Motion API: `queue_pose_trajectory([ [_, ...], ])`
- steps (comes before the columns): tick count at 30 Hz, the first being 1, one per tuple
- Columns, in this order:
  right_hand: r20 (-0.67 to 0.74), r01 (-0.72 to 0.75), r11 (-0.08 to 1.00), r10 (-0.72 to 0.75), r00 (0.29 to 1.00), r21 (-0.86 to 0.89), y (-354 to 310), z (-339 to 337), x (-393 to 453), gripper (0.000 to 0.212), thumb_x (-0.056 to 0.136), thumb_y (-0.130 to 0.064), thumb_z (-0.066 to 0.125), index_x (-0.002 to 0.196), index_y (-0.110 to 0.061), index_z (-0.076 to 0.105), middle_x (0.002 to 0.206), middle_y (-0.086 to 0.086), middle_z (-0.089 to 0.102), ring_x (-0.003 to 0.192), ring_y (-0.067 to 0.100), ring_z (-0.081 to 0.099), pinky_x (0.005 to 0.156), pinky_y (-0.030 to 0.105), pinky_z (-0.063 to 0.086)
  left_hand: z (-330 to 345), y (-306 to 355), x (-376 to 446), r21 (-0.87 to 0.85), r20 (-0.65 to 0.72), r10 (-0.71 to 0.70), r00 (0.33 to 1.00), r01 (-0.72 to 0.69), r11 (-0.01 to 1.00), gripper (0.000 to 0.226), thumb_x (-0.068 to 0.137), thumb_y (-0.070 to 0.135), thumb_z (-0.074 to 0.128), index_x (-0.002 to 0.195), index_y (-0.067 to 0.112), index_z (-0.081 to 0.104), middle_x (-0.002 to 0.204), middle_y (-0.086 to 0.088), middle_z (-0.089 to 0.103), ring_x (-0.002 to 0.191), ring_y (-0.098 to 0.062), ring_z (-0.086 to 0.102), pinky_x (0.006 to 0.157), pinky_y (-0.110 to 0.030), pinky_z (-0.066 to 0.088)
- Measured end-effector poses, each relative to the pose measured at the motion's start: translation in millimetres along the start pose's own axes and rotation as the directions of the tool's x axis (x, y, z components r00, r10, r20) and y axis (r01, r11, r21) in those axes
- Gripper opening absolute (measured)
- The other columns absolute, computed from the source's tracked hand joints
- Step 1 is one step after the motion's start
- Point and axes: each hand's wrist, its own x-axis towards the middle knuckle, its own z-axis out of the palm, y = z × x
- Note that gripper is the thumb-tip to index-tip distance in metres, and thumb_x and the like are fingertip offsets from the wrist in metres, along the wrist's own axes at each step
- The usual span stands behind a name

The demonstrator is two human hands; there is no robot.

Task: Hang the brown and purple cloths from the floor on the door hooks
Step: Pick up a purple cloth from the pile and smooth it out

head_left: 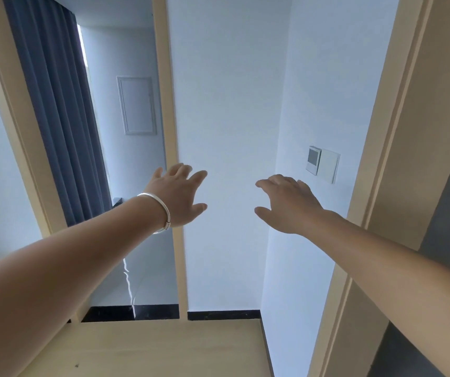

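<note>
At the far left a tan door frame (14,110) slants upward, and just right of it hangs a dark blue curtain (55,104). Right of the curtain, through that opening, a white panel (137,105) is set flat in the far wall.

The left hand (178,195) reaches forward in front of the tan jamb (171,118) that rises right of the panel. Its fingers are spread and nearly straight, thumb out to the right, holding nothing. A silver bangle (156,212) circles that wrist.

Right of the jamb stands a bare white wall (226,104); a black skirting strip (223,314) runs along its foot, with pale wood floor (164,346) below.

The right hand (289,204) is held out before the white wall, well apart from the left hand, fingers loosely extended and thumb out to the left, empty.

Right of the right hand, a small thermostat (313,160) and a white switch plate (328,165) sit side by side on the wall. Further right a second tan door frame (398,131) leans across.

The brown and purple cloths and the door hooks lie outside this view.
</note>
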Motion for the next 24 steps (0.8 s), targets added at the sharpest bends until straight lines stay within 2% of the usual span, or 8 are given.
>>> queue_pose_trajectory([
  [5,0.01,-0.014,1.0,0.014,1.0,-0.027,14.7,23.6,79.2,0.058,0.091,-0.044,0.049,0.144,-0.025,0.033,0.146,0.001,0.036,0.135,0.022,0.031,0.112,0.045,0.022,42.1,-23.7,83.5,-0.012,-0.041,0.026,0.999,-0.027,1.0,0.072,0.091,0.057,0.043,0.15,0.026,0.016,0.152,-0.006,0.027,0.144,-0.024,0.018,0.112,-0.045,0.024],
  [10,0.016,-0.016,0.998,0.016,1.0,-0.057,24.2,49.2,158.6,0.059,0.092,-0.044,0.048,0.145,-0.025,0.032,0.146,0.001,0.036,0.134,0.022,0.032,0.111,0.044,0.023,81.3,-51.7,157.4,-0.02,-0.052,0.013,0.999,-0.014,1.0,0.072,0.091,0.058,0.041,0.15,0.027,0.014,0.153,-0.006,0.024,0.145,-0.023,0.014,0.112,-0.046,0.022],
  [18,-0.01,-0.043,0.996,0.044,0.999,0.082,21.3,101.8,260.3,0.058,0.091,-0.045,0.051,0.143,-0.026,0.035,0.144,0.0,0.039,0.131,0.022,0.037,0.108,0.042,0.031,148.0,-99.7,219.5,-0.04,0.007,-0.028,1.0,0.029,0.999,0.072,0.092,0.058,0.04,0.151,0.027,0.013,0.154,-0.006,0.023,0.146,-0.023,0.011,0.116,-0.05,0.016],
  [24,0.032,0.075,0.991,-0.079,0.996,0.113,-4.4,171.1,346.6,0.057,0.091,-0.046,0.05,0.143,-0.027,0.036,0.144,-0.001,0.039,0.133,0.022,0.035,0.11,0.044,0.027,201.9,-152.3,250.7,-0.031,0.056,-0.133,0.99,0.134,0.99,0.07,0.093,0.058,0.04,0.15,0.028,0.014,0.155,-0.006,0.021,0.147,-0.023,0.008,0.118,-0.051,0.01],
])
